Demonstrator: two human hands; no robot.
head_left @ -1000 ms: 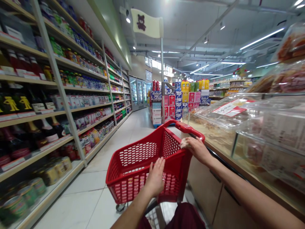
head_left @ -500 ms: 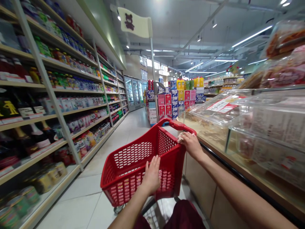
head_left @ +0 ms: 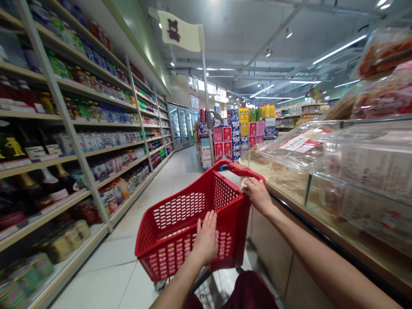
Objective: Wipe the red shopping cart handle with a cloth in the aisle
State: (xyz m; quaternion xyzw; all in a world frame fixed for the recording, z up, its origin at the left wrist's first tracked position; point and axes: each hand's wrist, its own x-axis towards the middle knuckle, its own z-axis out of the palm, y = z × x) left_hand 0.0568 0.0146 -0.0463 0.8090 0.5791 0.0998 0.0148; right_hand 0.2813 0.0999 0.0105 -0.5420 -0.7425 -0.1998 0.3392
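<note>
A red plastic shopping cart (head_left: pixel 180 253) with perforated sides stands in front of me, and nothing shows inside its basket. My left hand (head_left: pixel 206 238) lies along the near side of the basket with fingers stretched out, holding nothing. At the cart's right end, my right hand (head_left: pixel 257 195) presses a crumpled white cloth (head_left: pixel 244 184) against the corner just below the red handle (head_left: pixel 246 171). Its fingers are closed over the cloth, which is partly hidden by them. A pole (head_left: pixel 206 81) with a cream bear flag (head_left: pixel 182 32) rises behind the cart.
Shelves of bottles and cans (head_left: pixel 103 150) line the left side. On the right, close to my right arm, runs a counter with a black rail (head_left: pixel 309 231) and clear plastic-covered packages (head_left: pixel 360 171). Stacked drink boxes (head_left: pixel 236 141) and glass-door coolers (head_left: pixel 182 124) are farther back. Tiled floor (head_left: pixel 106 270) lies between.
My left hand has shifted very slightly to the right along the basket side. The right hand stays at the handle corner with the cloth, and the cart has barely moved.
</note>
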